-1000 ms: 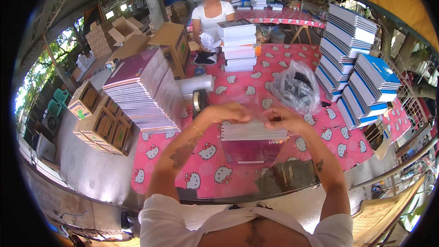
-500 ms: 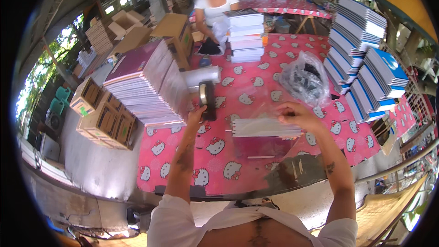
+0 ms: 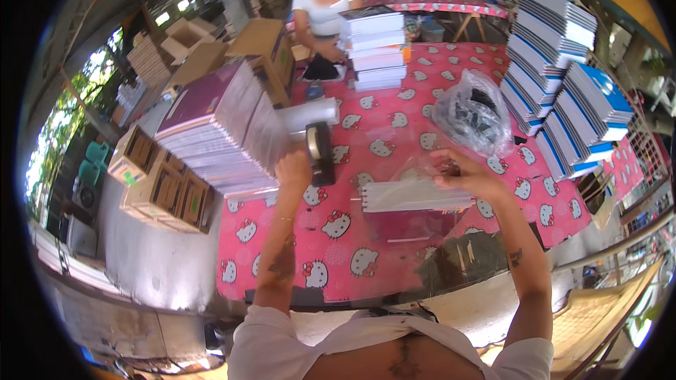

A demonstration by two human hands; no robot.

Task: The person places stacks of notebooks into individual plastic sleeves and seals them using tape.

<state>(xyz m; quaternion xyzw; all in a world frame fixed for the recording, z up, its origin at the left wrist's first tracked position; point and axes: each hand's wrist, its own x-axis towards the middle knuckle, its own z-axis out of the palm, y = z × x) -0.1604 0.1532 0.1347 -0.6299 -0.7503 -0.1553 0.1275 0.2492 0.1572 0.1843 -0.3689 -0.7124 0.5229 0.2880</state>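
Maroon stack [image 3: 218,127] at 10 o'clock on the pink table [image 3: 282,253]. Left hand [image 3: 294,169] is closed on the tape dispenser [image 3: 320,151], which sticks out at 1 o'clock from the fist. Notebook bundle [image 3: 415,195] lies flat mid-table, inside a clear wrap. Right hand [image 3: 461,172] pinches the wrap at the bundle's top right edge; the bundle sits at 8 o'clock from that grip. Clear bag [image 3: 472,112] at 12 o'clock of the right hand.

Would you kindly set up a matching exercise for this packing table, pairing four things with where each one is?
1. tape dispenser
2. clear plastic bag
3. stack of notebooks
4. blue-covered stacks

A. far right of the table
B. under the right hand
C. at the left hand
D. beyond the right hand, mid-table

Pairs: 1-C, 2-D, 3-B, 4-A
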